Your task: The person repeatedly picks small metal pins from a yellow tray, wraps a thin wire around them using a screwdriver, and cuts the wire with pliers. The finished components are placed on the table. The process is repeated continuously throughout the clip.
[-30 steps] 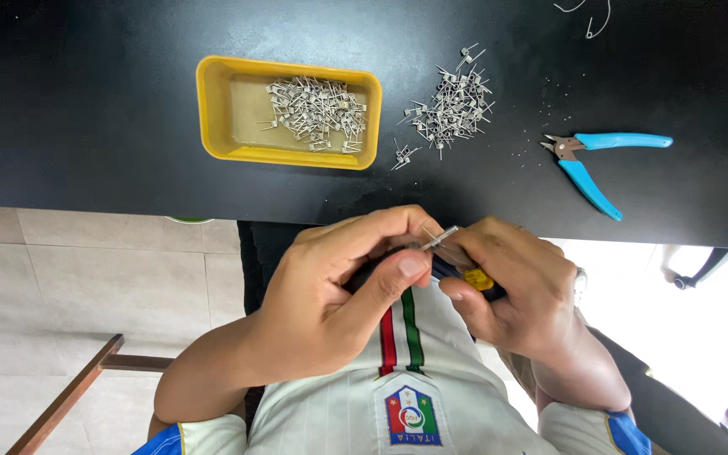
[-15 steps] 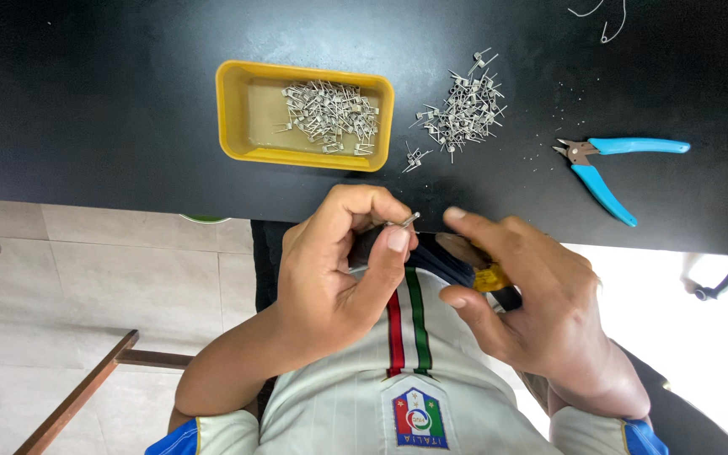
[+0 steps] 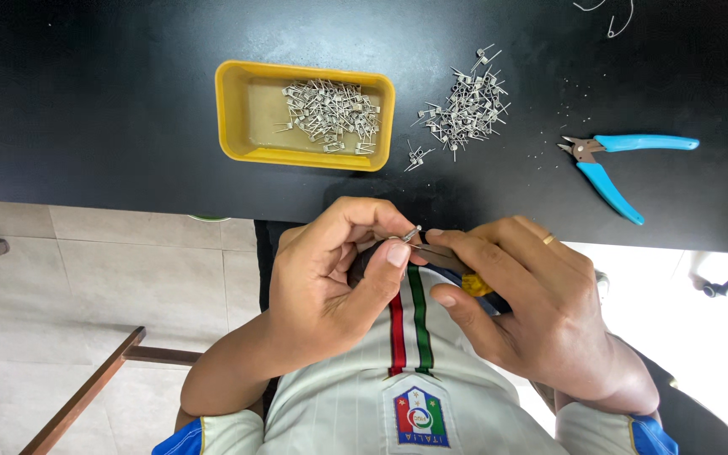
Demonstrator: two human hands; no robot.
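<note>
Since half a second ago your hands have drawn closer together, and the small metal piece has settled between your left thumb and forefinger instead of sitting raised at the fingertips. Your left hand (image 3: 330,286) pinches a tiny wire coil (image 3: 412,233) with thumb and forefinger closed tight on it, the other fingers curled loosely into the palm. Your right hand (image 3: 541,312) is closed around a slim tool (image 3: 452,263) with a dark shaft and a yellow part showing by your thumb; its thin tip meets the coil just at your left fingertips. How much of the handle your right palm covers cannot be told. You hold both hands in front of your chest, just below the near edge of the black table (image 3: 86,109).

On the table, well apart from your hands, sits a yellow tray (image 3: 233,118) holding a heap of similar coils. Just beside its right end lies a loose pile of coils (image 3: 465,105) on the bare tabletop. Farther right rest blue-handled cutters (image 3: 621,160), jaws pointing toward the pile.
</note>
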